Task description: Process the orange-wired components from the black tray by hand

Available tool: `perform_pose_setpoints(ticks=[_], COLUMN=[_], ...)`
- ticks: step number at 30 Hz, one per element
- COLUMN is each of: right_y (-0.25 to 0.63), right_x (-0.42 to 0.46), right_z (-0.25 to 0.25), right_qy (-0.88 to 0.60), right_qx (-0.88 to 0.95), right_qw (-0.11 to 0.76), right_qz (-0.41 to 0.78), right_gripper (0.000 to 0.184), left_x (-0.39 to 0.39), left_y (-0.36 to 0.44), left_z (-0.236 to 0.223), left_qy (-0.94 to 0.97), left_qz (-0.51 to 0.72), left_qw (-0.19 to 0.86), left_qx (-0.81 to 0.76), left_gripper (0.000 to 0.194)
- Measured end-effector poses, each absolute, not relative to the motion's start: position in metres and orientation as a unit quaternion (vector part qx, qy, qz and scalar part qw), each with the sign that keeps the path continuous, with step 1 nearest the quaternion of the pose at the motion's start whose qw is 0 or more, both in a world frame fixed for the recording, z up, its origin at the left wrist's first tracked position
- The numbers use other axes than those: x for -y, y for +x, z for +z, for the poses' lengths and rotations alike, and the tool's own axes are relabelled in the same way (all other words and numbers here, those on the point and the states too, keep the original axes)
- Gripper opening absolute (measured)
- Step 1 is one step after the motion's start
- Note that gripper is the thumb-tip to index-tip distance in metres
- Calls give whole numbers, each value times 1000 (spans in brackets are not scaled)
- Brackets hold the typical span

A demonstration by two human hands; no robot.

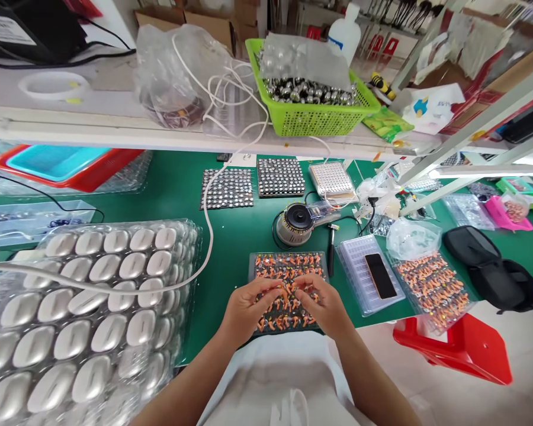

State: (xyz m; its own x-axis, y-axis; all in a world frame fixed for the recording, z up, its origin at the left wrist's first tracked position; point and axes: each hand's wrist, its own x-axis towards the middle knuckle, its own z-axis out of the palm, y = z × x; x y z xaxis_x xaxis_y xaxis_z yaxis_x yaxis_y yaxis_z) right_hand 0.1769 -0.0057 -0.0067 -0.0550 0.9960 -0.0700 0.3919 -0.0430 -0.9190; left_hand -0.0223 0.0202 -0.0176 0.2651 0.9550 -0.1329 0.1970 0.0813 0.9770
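My left hand (252,303) and my right hand (323,300) meet over a shallow tray (251,265) in front of my body. The tray has rows of small orange parts with dark and yellow bits. Thumb and index finger are pinched together on each hand. Between the two sets of fingertips a small orange part (289,289) shows. It is mostly covered by the fingers, and its details are too small to tell.
A small hammer (332,248) and a round device (295,223) lie beyond the tray. To the right are a phone (381,276) on plastic trays and another orange-part tray (435,290). Silver cases (111,331) fill the left. A shelf (115,133) with a green basket (320,120) overhangs; a white cable (209,236) hangs down.
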Motion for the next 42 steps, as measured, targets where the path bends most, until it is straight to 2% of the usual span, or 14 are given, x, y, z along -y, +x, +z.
perform_pose_setpoints(ticks=[6, 13, 17, 34, 42], right_y=[194, 158, 148, 134, 131], right_x=[-14, -20, -22, -17, -21], right_z=[-26, 0, 4, -7, -15], right_qy=[-637, -529, -503, -495, -500], right_qx=[526, 636, 668, 703, 704], right_qw=[359, 398, 414, 437, 435], right_qz=[434, 396, 361, 265, 256], right_gripper=[22, 11, 11, 13, 15], left_x=[-23, -24, -22, -16, -17], left_y=[-16, -11, -15, -13, -15], left_z=[-20, -16, -15, -5, -11], left_qy=[566, 511, 497, 609, 606], left_qz=[344, 397, 425, 397, 384], left_qw=[507, 536, 535, 387, 386], left_qx=[-551, -542, -535, -567, -580], left_gripper=[20, 16, 14, 9, 11])
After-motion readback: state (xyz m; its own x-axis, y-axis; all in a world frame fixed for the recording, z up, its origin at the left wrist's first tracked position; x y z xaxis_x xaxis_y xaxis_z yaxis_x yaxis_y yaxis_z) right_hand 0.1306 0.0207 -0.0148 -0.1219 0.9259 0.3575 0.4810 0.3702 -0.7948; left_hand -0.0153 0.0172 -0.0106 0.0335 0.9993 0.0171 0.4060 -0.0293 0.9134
